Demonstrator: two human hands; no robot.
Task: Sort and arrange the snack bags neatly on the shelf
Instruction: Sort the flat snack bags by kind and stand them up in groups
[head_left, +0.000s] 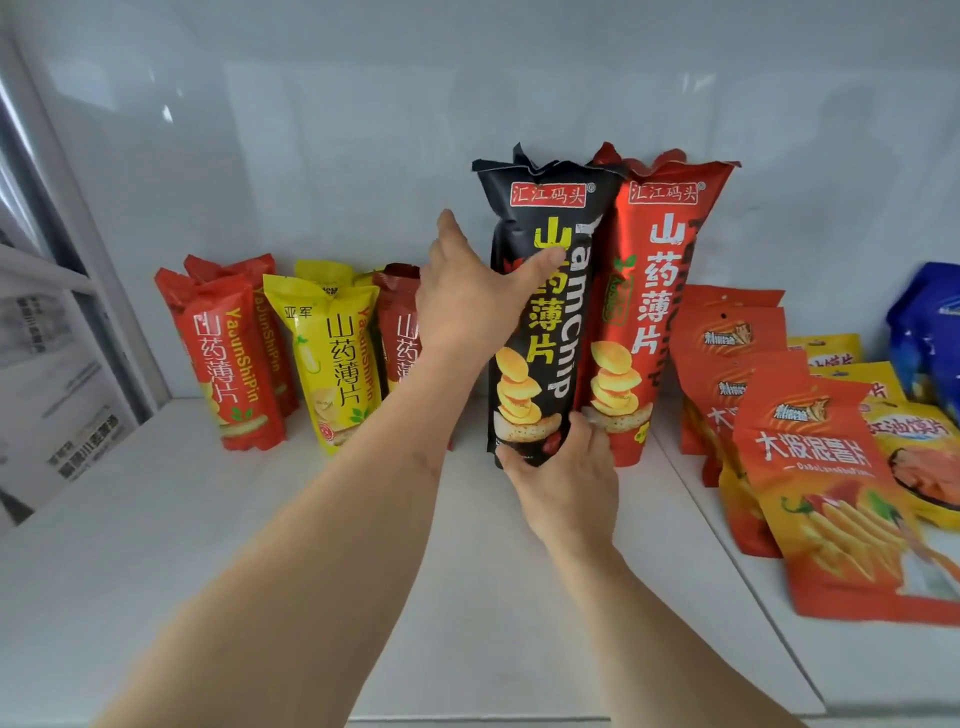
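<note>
Standing a tall black bag beside its red twin

Both hands grasp the black bag (540, 312): the left hand (467, 296) wraps its upper side, the right hand (563, 467) cups its base, holding it upright and touching the tall red bag (660, 291) near the back of the shelf (156, 545). Small red and yellow bags (291, 348) already stand grouped toward the back left corner. The orange bags (826, 499) along the right edge lean and overlap loosely, so that side probably remains to tidy.
</note>
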